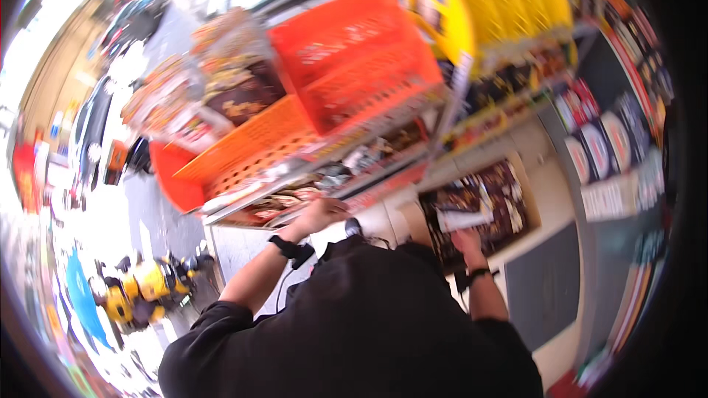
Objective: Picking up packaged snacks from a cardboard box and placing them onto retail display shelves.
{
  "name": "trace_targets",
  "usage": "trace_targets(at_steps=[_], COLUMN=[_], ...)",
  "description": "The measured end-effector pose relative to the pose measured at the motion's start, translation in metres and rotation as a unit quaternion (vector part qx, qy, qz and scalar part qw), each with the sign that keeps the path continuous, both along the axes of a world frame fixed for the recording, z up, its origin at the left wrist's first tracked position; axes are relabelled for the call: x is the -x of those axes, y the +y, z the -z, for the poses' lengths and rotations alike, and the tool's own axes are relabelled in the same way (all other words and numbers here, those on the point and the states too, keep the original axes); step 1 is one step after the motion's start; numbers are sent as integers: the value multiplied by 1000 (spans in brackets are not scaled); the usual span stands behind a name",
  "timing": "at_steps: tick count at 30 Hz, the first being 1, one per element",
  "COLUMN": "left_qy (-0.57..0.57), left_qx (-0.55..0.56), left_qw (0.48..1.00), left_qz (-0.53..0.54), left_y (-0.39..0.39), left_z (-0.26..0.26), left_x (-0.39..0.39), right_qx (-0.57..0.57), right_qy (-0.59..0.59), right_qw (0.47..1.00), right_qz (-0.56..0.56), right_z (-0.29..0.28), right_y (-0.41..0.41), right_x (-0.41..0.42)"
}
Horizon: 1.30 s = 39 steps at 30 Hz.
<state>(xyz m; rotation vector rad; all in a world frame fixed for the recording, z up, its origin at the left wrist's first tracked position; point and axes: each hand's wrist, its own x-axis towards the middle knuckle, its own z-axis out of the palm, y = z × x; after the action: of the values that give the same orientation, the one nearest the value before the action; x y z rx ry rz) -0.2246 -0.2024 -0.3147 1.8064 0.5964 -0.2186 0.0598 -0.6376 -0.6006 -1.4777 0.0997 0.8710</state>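
Note:
My left hand (318,215) is at the front edge of a low shelf tier that holds silvery and reddish packets (293,197); blur hides whether its fingers grip anything. Over a cardboard box (530,193) on the floor, my right hand (469,243) reaches in at the near side. The box holds dark brown packets (506,193). A white strip or packet edge (462,220) lies right at the right hand's fingertips, and the hand seems to hold it. Above the left hand, an orange perforated basket (249,146) stands on the rack.
A red-orange basket (359,61) and yellow racks (498,0) stand beyond. Bagged snacks (171,99) fill the rack's left end. Multipacks (603,146) are stacked at the right, near a dark floor mat (545,284). A yellow motorcycle (149,282) stands at the left.

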Motion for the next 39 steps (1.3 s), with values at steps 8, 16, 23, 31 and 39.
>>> trace_targets(at_steps=[8,16,23,31,39], left_qy=[-117,-244,-248,-325,-511], left_qx=[-207,-326,-443,-37,-156], left_qw=[968,891,784,893,736], left_qz=[77,-200,-357,-309,-416], left_y=[48,138,276,315,304], left_z=[-123,-224,-219,-197,-239], left_x=[42,166,187,153,197], right_qx=[124,-100,-172,-172,-150], right_qy=[-39,-391,-467,-467,-559], right_qw=[991,910,837,821,748], right_qz=[-24,-95,-228,-279,-325], right_z=[-124,-362,-468,-464,-481], right_y=[103,296,483,581,590], right_x=[51,80,82,54,44])
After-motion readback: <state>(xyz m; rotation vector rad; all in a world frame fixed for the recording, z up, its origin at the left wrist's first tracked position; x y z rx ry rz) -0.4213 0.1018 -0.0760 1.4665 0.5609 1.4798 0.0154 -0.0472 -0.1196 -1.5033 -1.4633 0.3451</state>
